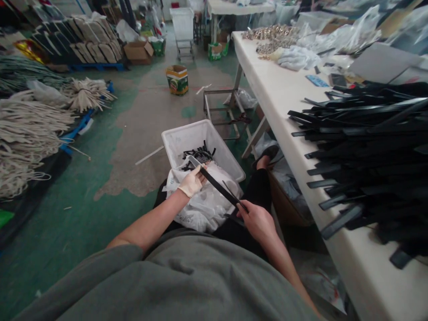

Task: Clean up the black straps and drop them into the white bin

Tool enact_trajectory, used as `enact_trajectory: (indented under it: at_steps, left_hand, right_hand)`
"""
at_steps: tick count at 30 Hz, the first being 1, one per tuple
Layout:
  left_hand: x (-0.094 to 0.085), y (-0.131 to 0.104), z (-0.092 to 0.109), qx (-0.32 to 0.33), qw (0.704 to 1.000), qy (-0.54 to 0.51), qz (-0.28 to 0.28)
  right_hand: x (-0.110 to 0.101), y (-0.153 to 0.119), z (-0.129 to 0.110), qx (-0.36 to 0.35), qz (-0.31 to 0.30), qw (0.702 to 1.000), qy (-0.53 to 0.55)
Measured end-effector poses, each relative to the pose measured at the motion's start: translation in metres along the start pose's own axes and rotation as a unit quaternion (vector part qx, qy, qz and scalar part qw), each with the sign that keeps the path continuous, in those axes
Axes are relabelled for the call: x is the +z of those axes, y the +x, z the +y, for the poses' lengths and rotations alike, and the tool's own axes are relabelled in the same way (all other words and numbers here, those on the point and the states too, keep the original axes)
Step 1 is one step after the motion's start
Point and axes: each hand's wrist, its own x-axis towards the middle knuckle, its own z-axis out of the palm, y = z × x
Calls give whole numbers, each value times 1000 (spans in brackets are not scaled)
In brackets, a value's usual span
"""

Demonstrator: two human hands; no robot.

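A flat black strap stretches slantwise between my two hands, above my lap. Its far end lies in my left hand, whose fingers close around it; a pale band circles that wrist. Beyond those fingertips a light, thin piece juts out, too small to make out. The near end is gripped by my right hand. Under the strap a crumpled white plastic bag covers my lap and the near rim of a white bin. Short black strips lie inside the bin.
At my right, a long white table carries a big heap of black straps, metal fittings and plastic bags. Bundles of beige cord lie on the left. A metal frame and a printed carton stand ahead.
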Motion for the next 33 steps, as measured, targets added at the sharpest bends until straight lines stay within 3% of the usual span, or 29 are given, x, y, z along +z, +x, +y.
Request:
enact_trajectory:
  at_steps: [5, 11, 15, 17, 21, 23, 27, 29, 33]
  left_hand:
    - [1, -4, -28, -25, 999, 34, 14]
    - [-2, -22, -40, -50, 998, 38, 4]
    - [-2, -35, -55, -77, 995, 59, 0]
    - [0, -37, -52, -73, 995, 69, -3]
    - [0, -33, -27, -19, 998, 61, 3]
    - [-3, -32, -22, -22, 998, 61, 4]
    - [-6, -35, -36, -70, 992, 97, -28]
    - [-5, -35, -37, -61, 992, 107, -30]
    - [-4, -33, -19, -13, 996, 88, -9]
  right_hand:
    - [8, -1, -15, -13, -30, 999, 15]
    - [13, 15, -36, -30, 16, 994, -105]
    - [19, 38, -54, -47, 37, 995, -77]
    - [18, 45, -57, -61, 20, 998, -22]
    - [14, 41, -49, -80, -75, 991, 75]
    - [15, 40, -48, -69, -65, 994, 57]
    - [21, 52, -53, -59, -23, 995, 72]
    - [26, 58, -53, -78, -47, 986, 143]
    - [37, 52, -44, -120, -117, 954, 250]
